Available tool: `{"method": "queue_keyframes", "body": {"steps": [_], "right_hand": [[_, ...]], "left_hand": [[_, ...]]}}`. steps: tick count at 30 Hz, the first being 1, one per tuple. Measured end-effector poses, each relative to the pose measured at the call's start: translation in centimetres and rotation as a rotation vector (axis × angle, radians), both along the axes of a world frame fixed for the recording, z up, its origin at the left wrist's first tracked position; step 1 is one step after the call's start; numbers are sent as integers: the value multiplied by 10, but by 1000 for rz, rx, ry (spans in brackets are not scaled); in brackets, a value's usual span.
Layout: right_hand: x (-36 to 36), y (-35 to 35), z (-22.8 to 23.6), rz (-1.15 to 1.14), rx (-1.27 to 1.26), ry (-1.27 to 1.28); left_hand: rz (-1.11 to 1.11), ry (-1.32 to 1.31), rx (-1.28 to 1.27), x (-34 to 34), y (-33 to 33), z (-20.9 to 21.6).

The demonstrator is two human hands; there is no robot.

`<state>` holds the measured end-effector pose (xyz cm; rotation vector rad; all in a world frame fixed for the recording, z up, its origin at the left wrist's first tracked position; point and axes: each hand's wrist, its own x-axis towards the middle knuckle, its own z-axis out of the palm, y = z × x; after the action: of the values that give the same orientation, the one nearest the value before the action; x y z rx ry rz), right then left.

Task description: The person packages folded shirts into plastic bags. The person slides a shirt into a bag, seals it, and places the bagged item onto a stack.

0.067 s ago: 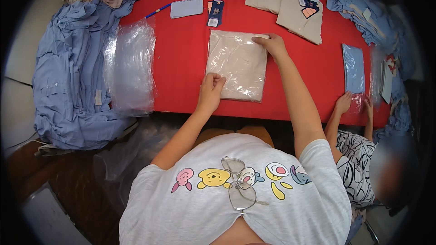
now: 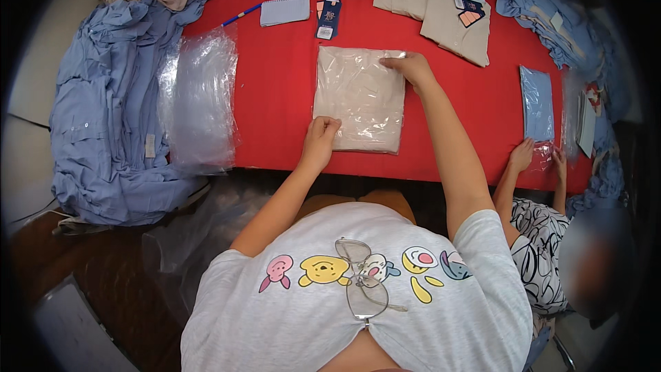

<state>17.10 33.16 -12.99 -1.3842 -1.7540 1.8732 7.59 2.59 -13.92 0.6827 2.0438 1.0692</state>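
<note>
A folded beige garment in a clear plastic bag (image 2: pixel 365 100) lies flat on the red-covered table in front of me. My left hand (image 2: pixel 321 143) is closed at the bag's lower left edge, thumb and fingers pinched together on the plastic. At the upper right corner, my right hand (image 2: pixel 414 70) grips the bag with its thumb on top; its other fingers are mostly hidden. The plastic is shiny and wrinkled over the garment.
Clear plastic bags (image 2: pixel 200 100) and heaped blue garments (image 2: pixel 113 110) are at left. Beyond my hands lie a notepad (image 2: pixel 285 10), a pen (image 2: pixel 241 15), tags (image 2: pixel 328 19) and folded beige garments (image 2: pixel 454 24). At right, a co-worker's hands (image 2: pixel 522 155) touch a bagged blue garment (image 2: pixel 537 103).
My left fingers have shifted slightly lower along the bag's left edge. My right hand stays at the upper right corner.
</note>
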Motion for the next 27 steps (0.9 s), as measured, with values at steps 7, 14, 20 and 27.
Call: {"method": "queue_keyframes", "body": {"steps": [7, 14, 20, 27], "right_hand": [[11, -63, 159, 92, 399, 330], [88, -153, 192, 276, 783, 512], [157, -224, 23, 161, 455, 37], [138, -215, -19, -353, -138, 158]], "left_hand": [[-44, -743, 214, -37, -20, 31], [21, -1060, 388, -69, -53, 21], [80, -1040, 239, -68, -77, -12], [50, -923, 184, -68, -87, -21]]}}
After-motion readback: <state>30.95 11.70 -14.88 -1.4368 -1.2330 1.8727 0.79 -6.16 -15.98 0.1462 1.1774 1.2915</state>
